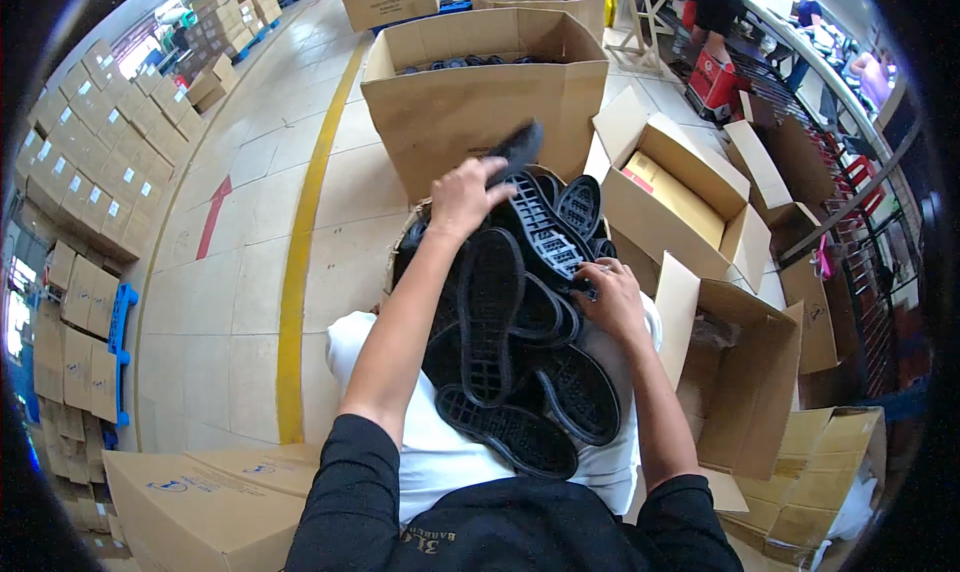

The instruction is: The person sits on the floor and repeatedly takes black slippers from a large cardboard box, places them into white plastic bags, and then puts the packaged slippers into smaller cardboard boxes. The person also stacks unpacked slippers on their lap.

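Black rubber shoe soles (520, 352) heaped on the person's lap. Left hand (465, 197), fingers clamped on one sole (517, 147), lifts it before the large cardboard box (480, 102) holding more soles. Right hand (610, 297), fingers closed, grips a treaded sole (545, 227). Open cartons (680, 202) stand right.

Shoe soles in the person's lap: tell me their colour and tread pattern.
The shoe soles are black, with a grid-like ribbed tread; the head view shows this best, between the left hand and right hand.

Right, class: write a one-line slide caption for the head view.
Left hand and right hand grip black shoe soles before open carton.
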A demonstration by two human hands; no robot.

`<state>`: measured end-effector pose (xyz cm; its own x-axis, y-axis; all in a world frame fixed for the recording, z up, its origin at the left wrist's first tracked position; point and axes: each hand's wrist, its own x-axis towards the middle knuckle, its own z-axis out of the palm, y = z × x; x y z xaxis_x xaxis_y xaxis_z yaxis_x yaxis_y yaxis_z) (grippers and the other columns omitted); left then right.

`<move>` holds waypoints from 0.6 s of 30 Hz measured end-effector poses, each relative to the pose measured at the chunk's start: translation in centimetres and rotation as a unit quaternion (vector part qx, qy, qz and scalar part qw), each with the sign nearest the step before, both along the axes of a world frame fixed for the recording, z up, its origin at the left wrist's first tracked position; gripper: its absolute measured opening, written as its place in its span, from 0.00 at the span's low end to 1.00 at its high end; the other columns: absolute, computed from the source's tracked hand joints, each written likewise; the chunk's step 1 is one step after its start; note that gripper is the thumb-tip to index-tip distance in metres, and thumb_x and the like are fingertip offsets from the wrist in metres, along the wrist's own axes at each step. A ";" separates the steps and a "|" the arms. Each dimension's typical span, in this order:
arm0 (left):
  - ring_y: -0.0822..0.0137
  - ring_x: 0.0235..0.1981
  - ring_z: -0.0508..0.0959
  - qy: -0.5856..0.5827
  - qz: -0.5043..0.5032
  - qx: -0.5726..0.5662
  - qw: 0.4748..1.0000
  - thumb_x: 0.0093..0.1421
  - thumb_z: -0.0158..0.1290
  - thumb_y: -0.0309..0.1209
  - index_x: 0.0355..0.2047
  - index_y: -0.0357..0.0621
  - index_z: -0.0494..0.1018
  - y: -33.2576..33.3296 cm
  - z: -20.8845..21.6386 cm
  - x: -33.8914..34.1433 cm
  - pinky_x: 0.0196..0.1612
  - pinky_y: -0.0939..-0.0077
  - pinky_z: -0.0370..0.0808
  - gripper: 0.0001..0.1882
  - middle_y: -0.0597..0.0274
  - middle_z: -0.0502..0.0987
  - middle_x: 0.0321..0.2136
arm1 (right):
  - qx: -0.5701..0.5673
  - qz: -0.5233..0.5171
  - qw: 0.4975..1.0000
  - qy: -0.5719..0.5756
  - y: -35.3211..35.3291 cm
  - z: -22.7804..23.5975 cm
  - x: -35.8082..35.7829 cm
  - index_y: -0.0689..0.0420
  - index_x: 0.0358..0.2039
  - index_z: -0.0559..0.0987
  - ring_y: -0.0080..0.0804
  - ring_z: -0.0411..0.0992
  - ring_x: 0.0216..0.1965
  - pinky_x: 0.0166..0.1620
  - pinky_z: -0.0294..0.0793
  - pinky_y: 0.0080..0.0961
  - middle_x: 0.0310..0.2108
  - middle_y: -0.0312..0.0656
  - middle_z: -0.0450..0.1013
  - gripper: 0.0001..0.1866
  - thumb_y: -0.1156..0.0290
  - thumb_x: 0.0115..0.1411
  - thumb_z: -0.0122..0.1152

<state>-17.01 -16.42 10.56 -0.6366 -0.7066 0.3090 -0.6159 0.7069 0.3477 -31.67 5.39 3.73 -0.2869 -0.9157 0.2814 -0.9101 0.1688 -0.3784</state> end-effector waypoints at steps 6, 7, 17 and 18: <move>0.50 0.43 0.73 -0.235 0.002 0.145 0.961 0.56 0.35 0.61 0.36 0.54 0.77 -1.6 -1.2 -2.4 0.49 0.60 0.68 0.30 0.50 0.76 0.38 | -0.097 0.011 0.995 -0.004 0.5 0.6 -0.4 0.53 0.30 0.77 0.38 0.65 0.47 0.52 0.60 0.34 0.35 0.35 0.74 0.12 0.70 0.41 0.59; 0.53 0.48 0.70 -0.249 -0.005 0.185 0.951 0.56 0.41 0.56 0.39 0.57 0.76 -2.3 -1.1 -2.4 0.51 0.57 0.65 0.23 0.52 0.73 0.44 | -0.113 0.002 0.993 -0.019 0.3 0.6 -0.4 0.52 0.29 0.77 0.37 0.65 0.46 0.51 0.61 0.33 0.33 0.37 0.74 0.11 0.70 0.41 0.59; 0.59 0.44 0.73 -0.208 -0.080 0.127 0.967 0.48 0.58 0.37 0.44 0.71 0.72 -7.1 -2.8 0.2 0.49 0.66 0.69 0.21 0.58 0.74 0.42 | -0.179 -0.029 0.979 -0.090 1.7 0.8 0.8 0.54 0.24 0.78 0.37 0.69 0.34 0.42 0.66 0.31 0.27 0.39 0.74 0.05 0.68 0.45 0.60; 0.58 0.44 0.73 -0.203 -0.091 0.116 0.968 0.47 0.58 0.36 0.44 0.71 0.72 -6.9 -2.8 0.3 0.49 0.65 0.69 0.21 0.58 0.74 0.43 | -0.168 -0.037 0.982 -0.082 1.9 0.9 0.7 0.54 0.24 0.78 0.37 0.69 0.34 0.42 0.66 0.30 0.27 0.39 0.74 0.06 0.68 0.45 0.60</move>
<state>-16.67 -23.35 7.75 -0.7924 -0.5923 -0.1460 -0.6081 0.7479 0.2661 -30.99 7.34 4.67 -0.4157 -0.7542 0.5083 -0.8227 0.0736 -0.5637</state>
